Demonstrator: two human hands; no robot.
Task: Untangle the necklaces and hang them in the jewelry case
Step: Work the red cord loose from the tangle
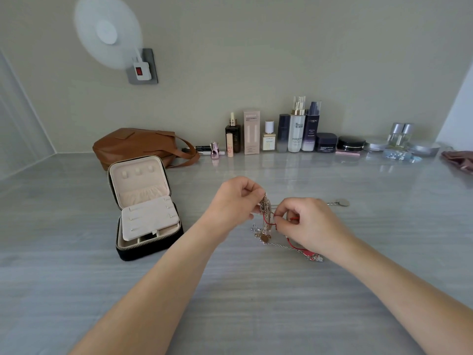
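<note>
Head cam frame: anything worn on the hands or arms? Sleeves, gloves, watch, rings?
Nothing worn shows. The left hand and right hand are ungloved. Both forearms are uncovered to the frame edge, with no sleeve in view. No watch or band at either wrist, no ring on the fingers that show.

The grey streaked table (pixel 256 303) carries an open jewelry case (pixel 147 213) at the left, with a brown bag (pixel 133 144) just behind it. Cosmetic bottles (pixel 297 131) line the far edge, with a pink pouch (pixel 458 160) at far right. Mid-table the tangled necklaces (pixel 265 237) trail onto it, a round silver tag (pixel 342 202) to their right.
</note>
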